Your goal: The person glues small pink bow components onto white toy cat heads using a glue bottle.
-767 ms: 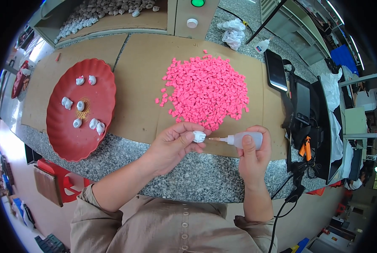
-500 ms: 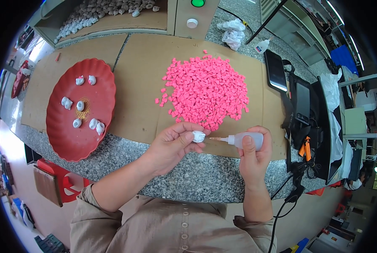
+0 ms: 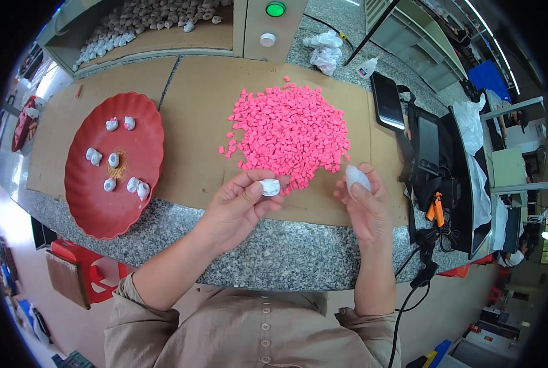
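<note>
Between thumb and fingers, my left hand (image 3: 236,201) pinches a small white rounded figurine piece (image 3: 270,187) at the near edge of the pink heap. My right hand (image 3: 372,208) is closed around a translucent squeeze bottle (image 3: 358,178); its nozzle cannot be made out at this angle. The bottle is apart from the piece. Ahead of both hands a heap of small pink pieces (image 3: 293,126) lies on the cardboard (image 3: 194,122). To the left, a red scalloped dish (image 3: 93,205) holds several small white figurines, some with pink bits.
A grey cabinet (image 3: 249,37) with a green button holds many small whitish pieces at the back. Crumpled plastic (image 3: 326,52), a small white bottle (image 3: 367,67) and a phone (image 3: 387,101) lie at the back right. A black strap, cables and an orange clip (image 3: 435,210) are on the right.
My right hand has drawn the bottle away from the white piece and tilted it, so the nozzle no longer shows. My left hand still holds the piece. The whole view has shifted slightly.
</note>
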`<state>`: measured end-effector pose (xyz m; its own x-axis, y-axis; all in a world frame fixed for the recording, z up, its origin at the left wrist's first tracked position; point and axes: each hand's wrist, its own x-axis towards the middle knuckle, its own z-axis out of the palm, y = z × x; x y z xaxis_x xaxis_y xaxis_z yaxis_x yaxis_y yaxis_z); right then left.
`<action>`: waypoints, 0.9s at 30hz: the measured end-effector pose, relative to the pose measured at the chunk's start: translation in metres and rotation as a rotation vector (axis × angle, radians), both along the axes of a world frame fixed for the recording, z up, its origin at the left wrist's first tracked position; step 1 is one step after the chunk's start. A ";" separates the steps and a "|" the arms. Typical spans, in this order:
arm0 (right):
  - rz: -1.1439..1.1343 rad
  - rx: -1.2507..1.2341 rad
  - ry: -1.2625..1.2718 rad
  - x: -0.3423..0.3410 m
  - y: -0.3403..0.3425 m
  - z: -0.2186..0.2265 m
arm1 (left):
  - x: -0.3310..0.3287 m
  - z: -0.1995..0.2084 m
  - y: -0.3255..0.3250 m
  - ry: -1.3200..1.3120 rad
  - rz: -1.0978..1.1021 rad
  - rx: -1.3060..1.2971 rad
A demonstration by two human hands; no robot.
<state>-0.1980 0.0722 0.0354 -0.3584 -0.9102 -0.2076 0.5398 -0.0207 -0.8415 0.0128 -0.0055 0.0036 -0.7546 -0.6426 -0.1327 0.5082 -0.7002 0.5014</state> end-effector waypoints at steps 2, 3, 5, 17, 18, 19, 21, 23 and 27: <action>-0.006 0.092 0.250 -0.008 -0.002 -0.003 | 0.004 0.004 -0.004 0.018 0.075 0.031; -0.016 0.132 0.399 -0.011 -0.001 -0.003 | 0.007 0.005 -0.006 0.026 0.073 0.029; -0.025 0.175 0.560 -0.009 0.000 0.002 | 0.010 0.006 -0.010 0.038 0.162 0.009; 0.062 0.105 1.310 0.051 -0.012 -0.012 | 0.013 0.008 -0.013 0.037 0.227 0.038; 0.065 0.106 1.310 0.050 -0.014 -0.013 | 0.013 0.008 -0.013 0.034 0.216 0.034; 0.087 0.119 1.328 0.047 -0.015 -0.014 | 0.013 0.009 -0.012 0.034 0.218 0.036; 0.110 0.133 1.344 0.044 -0.016 -0.014 | 0.013 0.011 -0.012 0.055 0.205 0.032; 0.165 0.132 1.389 0.043 -0.016 -0.014 | 0.013 0.010 -0.012 0.051 0.200 0.035; 0.251 0.101 1.283 0.035 -0.010 -0.011 | 0.012 0.011 -0.012 0.038 0.195 0.034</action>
<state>-0.1631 0.0618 0.0247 -0.1750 -0.9812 0.0817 -0.6612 0.0557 -0.7481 0.0249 -0.0177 0.0143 -0.6212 -0.7726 -0.1310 0.6537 -0.6032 0.4570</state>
